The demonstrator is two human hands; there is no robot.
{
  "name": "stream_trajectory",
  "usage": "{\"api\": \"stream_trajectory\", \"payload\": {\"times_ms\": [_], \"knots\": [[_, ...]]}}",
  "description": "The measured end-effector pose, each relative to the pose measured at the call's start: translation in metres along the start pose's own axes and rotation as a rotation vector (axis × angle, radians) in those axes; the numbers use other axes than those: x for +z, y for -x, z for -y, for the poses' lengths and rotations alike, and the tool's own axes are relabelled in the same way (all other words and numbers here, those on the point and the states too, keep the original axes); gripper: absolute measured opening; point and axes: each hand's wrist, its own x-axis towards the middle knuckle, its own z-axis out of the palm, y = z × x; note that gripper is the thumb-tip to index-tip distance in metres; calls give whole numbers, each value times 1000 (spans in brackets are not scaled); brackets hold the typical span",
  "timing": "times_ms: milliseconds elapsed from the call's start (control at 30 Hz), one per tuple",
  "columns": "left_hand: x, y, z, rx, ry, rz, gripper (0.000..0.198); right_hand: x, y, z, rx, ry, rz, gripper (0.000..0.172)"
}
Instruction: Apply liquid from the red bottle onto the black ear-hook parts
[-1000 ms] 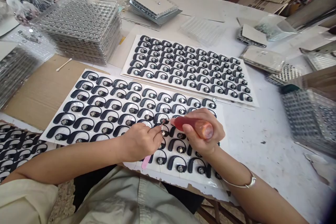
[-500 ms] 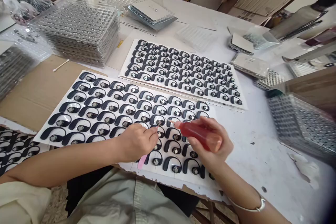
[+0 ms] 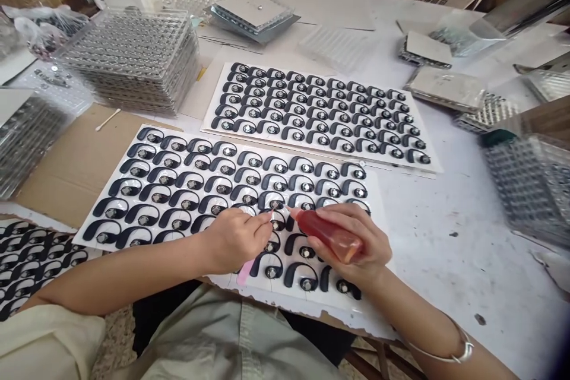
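My right hand (image 3: 360, 243) is wrapped round a squeeze bottle (image 3: 327, 231) of red liquid. Its thin pale nozzle points left, close to my left fingertips and above the sheet. My left hand (image 3: 240, 237) is closed, thumb and finger pinched around a slim pink stick (image 3: 244, 272); its flat end sticks out below the palm and most of it is hidden. Both hands are over a white sheet (image 3: 376, 202) carrying rows of black curved ear-hook pieces (image 3: 111, 209), each with a small shiny round part. Some pieces lie hidden under my hands.
A second sheet (image 3: 214, 122) of similar pieces lies behind. Stacked clear trays (image 3: 129, 59) stand at back left, beside brown cardboard (image 3: 66, 154) with a cotton swab (image 3: 108, 120). More trays (image 3: 525, 172) are at right. Another sheet (image 3: 31, 261) is at lower left.
The bottle's nozzle has come nearer to my left fingertips. My left hand stays pinched over about the same spot, and the view has shifted slightly.
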Motion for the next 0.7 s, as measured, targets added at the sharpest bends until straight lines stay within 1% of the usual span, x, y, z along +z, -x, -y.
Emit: {"api": "stream_trajectory", "payload": {"times_ms": [267,500,700], "knots": [[0,-1,0,-10,12,-21,20,4,-4,-1,-54,-3,15,43],[1,-1,-1,-19,18,-30,20,4,-3,-1,-45,14,34,43],[1,-1,-1,-15,18,-15,19,4,-2,0,-39,2,20,43]]}}
